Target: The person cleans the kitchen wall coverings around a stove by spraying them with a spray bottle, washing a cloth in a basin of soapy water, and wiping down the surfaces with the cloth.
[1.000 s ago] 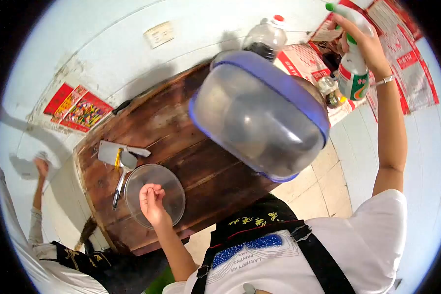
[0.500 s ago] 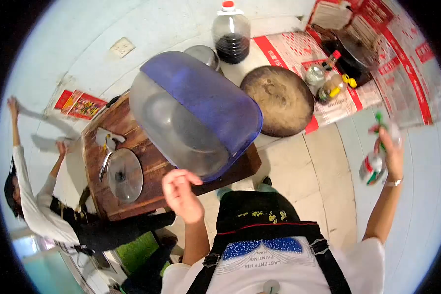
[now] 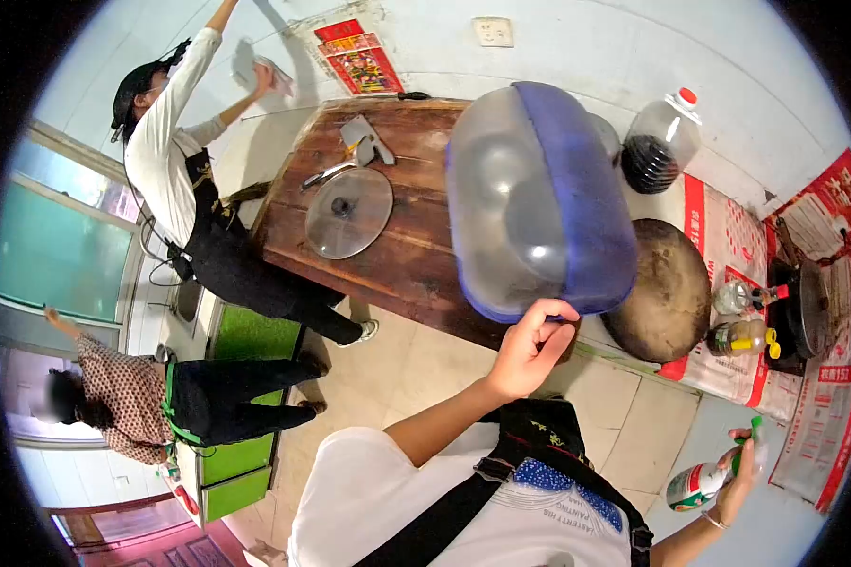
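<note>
One spray bottle [image 3: 690, 488], and it's in the right hand [image 3: 739, 484] — fingers wrapped round it up by the green trigger head, with the body tilted and poking out to the left of the hand in the view. A second ago that hand had it raised up by the papered wall [image 3: 827, 437]; now it's dropped to the lower right. Left hand [image 3: 531, 354] has switched spots too: it was in front of the glass lid [image 3: 364, 229] in the view, and now it's by the near edge of the blue-and-clear box [image 3: 501, 227]. Nothing in it, fingers loosely bent — can't tell if the tips actually touch the rim. So the bottle's well apart from the left hand, down and to the right. The view's swung round as well: the round board [image 3: 657, 293] was mostly hidden and now shows right beside the box, the person in white [image 3: 156, 184] who was partly cut off is nearly all in, and a person in a patterned shirt [image 3: 128, 397] has turned up. Lid and cleaver [image 3: 357, 130] are still on the table [image 3: 411, 217].
</note>
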### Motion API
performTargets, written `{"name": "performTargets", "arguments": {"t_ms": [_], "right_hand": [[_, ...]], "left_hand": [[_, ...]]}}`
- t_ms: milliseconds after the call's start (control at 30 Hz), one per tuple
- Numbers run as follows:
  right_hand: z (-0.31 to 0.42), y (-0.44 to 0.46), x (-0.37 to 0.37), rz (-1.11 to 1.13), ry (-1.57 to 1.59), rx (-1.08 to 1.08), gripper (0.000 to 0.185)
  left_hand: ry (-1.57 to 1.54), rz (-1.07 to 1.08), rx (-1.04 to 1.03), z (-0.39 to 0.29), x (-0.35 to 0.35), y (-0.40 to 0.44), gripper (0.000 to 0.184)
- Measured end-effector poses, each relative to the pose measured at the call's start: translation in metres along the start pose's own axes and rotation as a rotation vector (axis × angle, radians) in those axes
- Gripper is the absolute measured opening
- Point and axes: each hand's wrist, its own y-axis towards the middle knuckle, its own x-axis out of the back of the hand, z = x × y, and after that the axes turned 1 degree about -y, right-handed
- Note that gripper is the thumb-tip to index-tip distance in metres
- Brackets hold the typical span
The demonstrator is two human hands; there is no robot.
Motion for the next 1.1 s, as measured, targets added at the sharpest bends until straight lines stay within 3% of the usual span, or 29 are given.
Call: {"name": "performTargets", "arguments": {"t_ms": [100, 167, 200, 233, 267, 300, 333, 367, 500, 667, 733, 833, 1033, 1100], "right_hand": [[-0.013, 0.014, 0.041, 0.008, -0.005, -0.094, 0.041], [0.003, 0.035, 0.061, 0.005, -0.037, -0.037, 0.044], [0.016, 0.045, 0.066, -0.008, -0.004, 0.027, 0.046], [0.023, 0.060, 0.076, -0.012, 0.028, 0.081, 0.049], [0.029, 0.078, 0.090, -0.010, 0.006, 0.138, 0.054], [0.030, 0.094, 0.107, 0.009, -0.009, 0.186, 0.059], [0.033, 0.116, 0.126, 0.061, -0.020, 0.224, 0.060], [0.037, 0.134, 0.142, 0.125, -0.023, 0.268, 0.061], [0.030, 0.210, 0.192, 0.238, 0.042, 0.329, 0.055], [0.011, 0.279, 0.213, 0.282, -0.070, 0.279, 0.063], [0.013, 0.299, 0.211, 0.365, -0.104, 0.349, 0.057], [0.028, 0.323, 0.198, 0.383, -0.071, 0.369, 0.063], [0.079, 0.370, 0.172, 0.408, 0.032, 0.347, 0.051], [0.101, 0.390, 0.151, 0.414, 0.130, 0.424, 0.036]], "left_hand": [[0.022, 0.075, -0.079, 0.006, -0.023, 0.003, 0.020], [-0.006, 0.104, -0.029, 0.014, -0.050, 0.008, 0.022], [0.203, 0.038, -0.140, 0.030, -0.061, 0.014, 0.019], [0.200, -0.021, -0.183, 0.051, -0.077, 0.023, 0.017], [-0.003, -0.029, -0.105, 0.046, -0.099, 0.030, 0.019], [0.024, 0.035, -0.161, 0.048, -0.117, 0.045, 0.018], [0.047, 0.005, -0.063, 0.049, -0.139, 0.055, 0.016], [0.100, -0.042, -0.154, 0.057, -0.163, 0.071, 0.012], [0.080, -0.111, -0.113, 0.060, -0.243, 0.118, 0.014], [0.180, -0.136, -0.098, 0.058, -0.269, 0.147, 0.017], [0.194, -0.157, -0.084, 0.058, -0.267, 0.156, 0.017], [0.247, -0.201, -0.098, 0.054, -0.269, 0.168, 0.017], [0.275, -0.274, -0.078, 0.039, -0.262, 0.214, 0.018], [0.276, -0.254, -0.152, 0.039, -0.257, 0.231, 0.018]]}}
